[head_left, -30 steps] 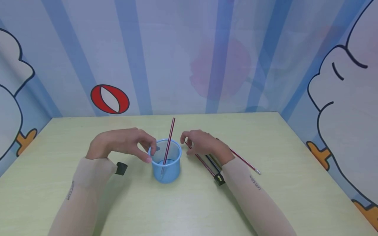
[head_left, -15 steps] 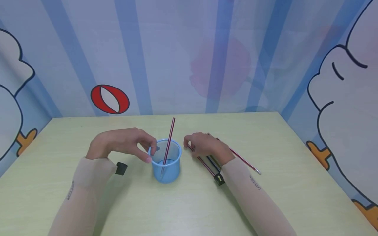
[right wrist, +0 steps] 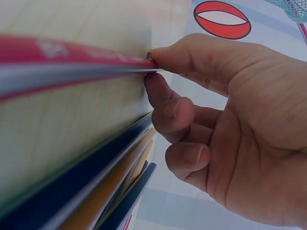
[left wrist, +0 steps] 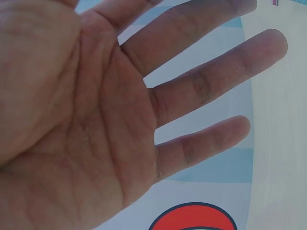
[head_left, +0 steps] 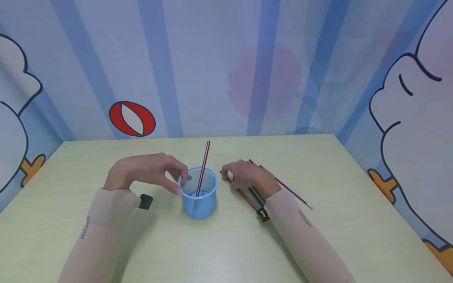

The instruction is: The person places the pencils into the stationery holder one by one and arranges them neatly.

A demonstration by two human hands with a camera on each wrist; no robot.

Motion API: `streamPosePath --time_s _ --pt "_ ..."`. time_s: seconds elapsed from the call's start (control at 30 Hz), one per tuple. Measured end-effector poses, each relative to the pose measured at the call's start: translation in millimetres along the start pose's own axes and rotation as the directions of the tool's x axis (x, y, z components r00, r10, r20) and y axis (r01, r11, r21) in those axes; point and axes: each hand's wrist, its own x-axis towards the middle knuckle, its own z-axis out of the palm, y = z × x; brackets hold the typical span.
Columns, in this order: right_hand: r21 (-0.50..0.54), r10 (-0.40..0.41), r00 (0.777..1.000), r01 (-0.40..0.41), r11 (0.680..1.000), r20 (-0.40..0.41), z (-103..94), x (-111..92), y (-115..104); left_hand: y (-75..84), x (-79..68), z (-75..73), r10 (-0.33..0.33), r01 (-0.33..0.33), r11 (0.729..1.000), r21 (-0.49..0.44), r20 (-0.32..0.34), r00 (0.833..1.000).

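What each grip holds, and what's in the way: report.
Left grip holds blue cup at rim. Right grip pinches striped pencil near one end. Nothing visible between that pencil and cup.

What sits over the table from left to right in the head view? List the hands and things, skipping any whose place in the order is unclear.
Left hand, blue cup, right hand, rightmost red pencil.
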Motion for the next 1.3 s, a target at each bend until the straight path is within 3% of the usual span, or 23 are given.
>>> streamPosePath --time_s 0.47,0.6,0.77,1.0,1.3 --pt "-0.081 -0.037 0.999 0.035 0.996 -0.014 -3.8 -0.5 2.7 0.1 -1.2 -0.2 -0.014 0.014 1.000 0.007 -0.002 1.000" --pt "-0.055 -0.028 0.999 0.026 0.998 -0.041 -10.1 -5.3 1.5 0.1 -1.9 -0.1 -0.020 0.020 1.000 0.001 -0.007 1.000" --pt "0.060 -0.090 0.992 0.095 0.994 -0.085 -19.9 -12.4 -0.2 0.3 -4.2 1.2 -0.012 0.012 1.000 -0.004 -0.010 1.000" --pt "0.182 -0.159 0.969 0.194 0.964 -0.191 -32.2 -22.6 1.4 -0.4 -5.0 3.8 0.000 0.000 1.000 -0.013 -0.007 1.000" --pt "0.248 -0.171 0.915 0.273 0.929 -0.366 -46.7 -33.8 -0.8 1.8 -3.0 2.3 0.000 0.000 1.000 -0.008 -0.009 1.000"
